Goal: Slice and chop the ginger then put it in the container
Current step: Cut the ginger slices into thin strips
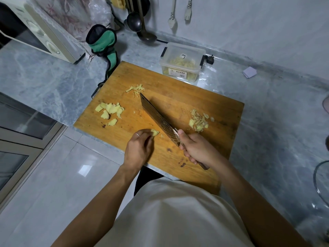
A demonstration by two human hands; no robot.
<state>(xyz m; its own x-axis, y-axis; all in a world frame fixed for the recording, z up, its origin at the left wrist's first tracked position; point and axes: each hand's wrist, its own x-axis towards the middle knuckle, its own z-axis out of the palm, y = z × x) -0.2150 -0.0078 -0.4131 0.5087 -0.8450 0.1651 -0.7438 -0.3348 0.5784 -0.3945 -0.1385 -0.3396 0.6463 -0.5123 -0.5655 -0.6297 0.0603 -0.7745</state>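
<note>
A wooden cutting board (178, 97) lies on the marble counter. My left hand (138, 148) pinches a small ginger piece (155, 132) near the board's front edge. My right hand (197, 148) grips the handle of a cleaver (154, 114), whose blade stands on edge across the board's middle, just right of the ginger piece. Ginger slices (110, 111) lie at the left, thin ginger strips (135, 89) at the back, and a pile of peel-like pieces (198, 120) at the right. A clear plastic container (182, 62) with chopped ginger inside stands open behind the board.
A microwave (44, 32) stands at the back left. A green and black cloth item (103, 41) lies beside the board's back left corner. Ladles (138, 22) hang on the wall. A glass lid edge (320, 184) shows at the right.
</note>
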